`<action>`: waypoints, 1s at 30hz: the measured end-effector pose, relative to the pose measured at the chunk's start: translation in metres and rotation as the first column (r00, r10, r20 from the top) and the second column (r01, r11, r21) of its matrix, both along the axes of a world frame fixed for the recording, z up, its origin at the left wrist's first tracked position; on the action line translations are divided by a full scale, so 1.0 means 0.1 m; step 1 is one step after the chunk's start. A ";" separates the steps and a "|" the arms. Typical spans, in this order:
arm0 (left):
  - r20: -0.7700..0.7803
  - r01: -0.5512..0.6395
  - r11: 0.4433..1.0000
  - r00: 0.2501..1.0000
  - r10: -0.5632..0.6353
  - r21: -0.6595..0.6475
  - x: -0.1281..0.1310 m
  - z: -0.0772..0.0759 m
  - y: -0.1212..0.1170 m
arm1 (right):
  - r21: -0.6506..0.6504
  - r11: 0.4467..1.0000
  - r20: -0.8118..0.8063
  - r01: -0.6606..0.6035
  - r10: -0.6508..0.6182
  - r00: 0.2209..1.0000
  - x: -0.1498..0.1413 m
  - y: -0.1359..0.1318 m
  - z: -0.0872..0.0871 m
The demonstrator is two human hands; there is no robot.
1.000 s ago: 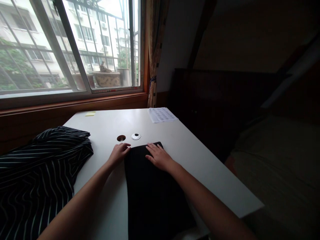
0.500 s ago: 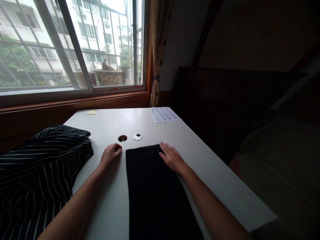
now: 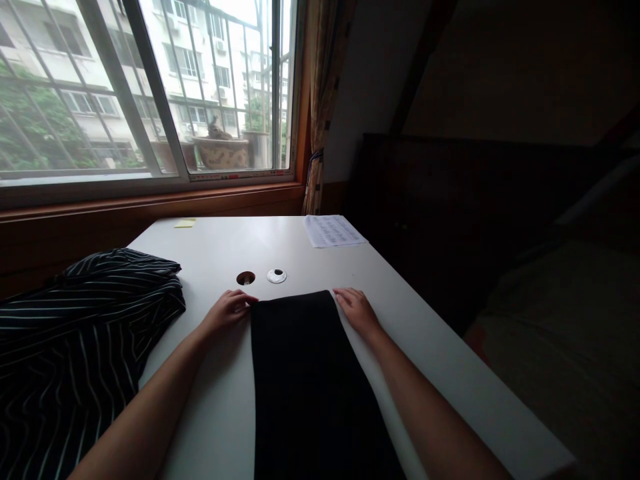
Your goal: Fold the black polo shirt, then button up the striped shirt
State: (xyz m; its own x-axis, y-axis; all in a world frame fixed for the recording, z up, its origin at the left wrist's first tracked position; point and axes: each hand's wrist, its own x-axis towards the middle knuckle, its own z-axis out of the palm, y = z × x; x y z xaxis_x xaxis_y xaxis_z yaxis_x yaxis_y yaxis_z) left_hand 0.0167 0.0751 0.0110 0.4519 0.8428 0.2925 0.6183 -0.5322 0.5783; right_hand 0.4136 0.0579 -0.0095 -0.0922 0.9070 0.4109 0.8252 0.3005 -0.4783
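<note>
So your black cloth [image 3: 305,380] was lying lengthwise on the desk [image 3: 215,250], short end toward the desk's far edge. Your left hand [image 3: 233,312] was at the cloth's far left corner, fingertips bunched in a narrow grip-like shape, though I couldn't tell whether they actually pinched any fabric. Your right hand [image 3: 359,313] was right by the far right corner, fingers together and a bit bent; couldn't say if it touched the cloth or held anything.

What might've bitten you: a tug from one corner only would probably have skewed that end, and the smooth-looking top could've let the whole thing slide. Pulling it toward the far edge might also have dragged it over the round hole [image 3: 245,279] and the white cap [image 3: 277,276].

The cloth's near end ran out of frame, and it was so dark I couldn't make out folds or layers. The striped fabric [image 3: 100,320] over the desk's left edge was cut off too, and the print on the papers [image 3: 334,231] at the far right corner was unreadable.
</note>
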 end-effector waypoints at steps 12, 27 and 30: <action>0.005 -0.051 0.999 0.999 0.051 0.007 0.03 -0.04 0.01 | -0.082 0.996 0.044 0.029 -0.026 0.999 -0.15 0.29 0.03; -0.081 -0.118 0.988 0.989 0.127 0.098 0.07 -0.07 0.00 | -0.036 0.998 0.039 0.054 -0.053 0.998 -0.12 0.31 -0.05; -0.090 -0.137 0.985 0.985 0.146 0.102 0.08 -0.09 0.01 | -0.028 0.998 0.028 0.057 -0.056 0.998 -0.11 0.32 -0.08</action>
